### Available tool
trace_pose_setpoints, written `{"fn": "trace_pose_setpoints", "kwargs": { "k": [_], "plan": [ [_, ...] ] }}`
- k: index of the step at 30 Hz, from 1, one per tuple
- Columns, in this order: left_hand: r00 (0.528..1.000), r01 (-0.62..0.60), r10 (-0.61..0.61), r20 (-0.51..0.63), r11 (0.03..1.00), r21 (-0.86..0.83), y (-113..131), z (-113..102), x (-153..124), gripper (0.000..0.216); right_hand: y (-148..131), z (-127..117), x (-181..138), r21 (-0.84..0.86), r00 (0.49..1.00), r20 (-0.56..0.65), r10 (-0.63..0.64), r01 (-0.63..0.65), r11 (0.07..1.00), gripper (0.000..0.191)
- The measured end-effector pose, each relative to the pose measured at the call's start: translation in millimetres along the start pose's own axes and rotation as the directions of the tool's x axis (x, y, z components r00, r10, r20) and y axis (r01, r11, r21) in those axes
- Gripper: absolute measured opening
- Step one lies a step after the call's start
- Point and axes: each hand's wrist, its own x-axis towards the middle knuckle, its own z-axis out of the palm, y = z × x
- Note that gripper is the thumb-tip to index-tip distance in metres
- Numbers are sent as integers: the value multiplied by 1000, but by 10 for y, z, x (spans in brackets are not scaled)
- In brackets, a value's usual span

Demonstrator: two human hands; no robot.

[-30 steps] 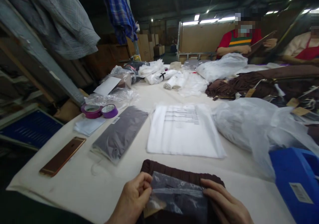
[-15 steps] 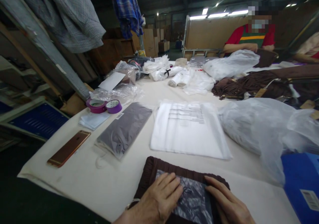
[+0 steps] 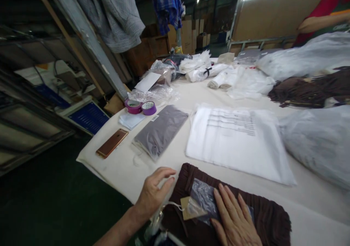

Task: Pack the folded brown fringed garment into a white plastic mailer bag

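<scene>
A folded dark brown garment [image 3: 269, 209] with a gathered edge lies at the table's near side. On top of it are a shiny grey-looking plastic piece [image 3: 203, 193] and a tan hang tag [image 3: 191, 208] on a white string. My right hand [image 3: 235, 213] rests flat on the plastic piece, fingers stretched out. Off the garment's left edge, my left hand [image 3: 155, 189] is raised with its thumb and fingers apart and nothing visible between them. Clear plastic and a pale strip, partly cut off by the frame, show below my left wrist.
Beyond the garment lies a stack of printed white plastic bags [image 3: 235, 143]. To its left are a packed grey item [image 3: 161, 131], a phone [image 3: 112, 143] and tape rolls [image 3: 149, 108]. A bulky plastic bag [image 3: 319, 143] sits right. A co-worker's arm [image 3: 322, 21] shows far right.
My left hand has lifted off the plastic piece and moved left past the garment's edge. My right hand now lies on the plastic. The hang tag has come into sight; the view has turned left.
</scene>
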Motion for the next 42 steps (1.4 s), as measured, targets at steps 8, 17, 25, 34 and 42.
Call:
{"fn": "trace_pose_setpoints", "kwargs": {
  "k": [8,17,25,34,42],
  "plan": [
    [609,760,-794,6,581,-291,-360,-115,-1087,45,42,-10,-9,-12,998,25,-59,60,998,62],
    [58,390,-861,505,-446,-806,-510,317,-1044,39,97,59,-92,-5,994,70,-88,89,996,66],
    [99,323,-995,-16,47,-945,-381,22,-1076,29,51,27,-36,-23,998,15,-57,57,998,64],
    [850,-479,527,-22,789,386,348,95,-552,21,48,136,-85,101,999,-40,36,-32,994,60],
    [628,-755,741,238,506,416,170,803,-321,26,448,-245,-282,766,678,604,418,-638,-73,38]
  ]
}}
